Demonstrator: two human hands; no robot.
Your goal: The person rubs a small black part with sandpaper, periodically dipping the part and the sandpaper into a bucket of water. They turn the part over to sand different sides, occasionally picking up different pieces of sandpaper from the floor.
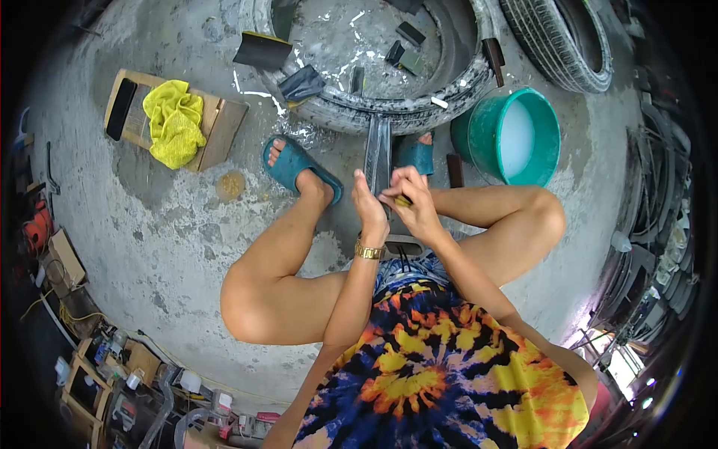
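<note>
A long dark, shiny piece (379, 146) leans with its far end on the rim of a wet tire (336, 112) and runs back toward my lap. My left hand (370, 206), with a gold watch at the wrist, lies along the left side of the piece, its fingers stretched out and close together. On the right side, my right hand (413, 203) has bent fingers around a small yellowish item (404, 200), mostly hidden by them. The near end of the piece is partly covered by my hands.
A green bucket (529, 138) of cloudy liquid stands right of the tire. Another tire (557, 45) lies at the upper right. On the left, a yellow cloth (173, 123) rests on a wooden board (221, 127). Dark blocks (411, 61) lie inside the tire.
</note>
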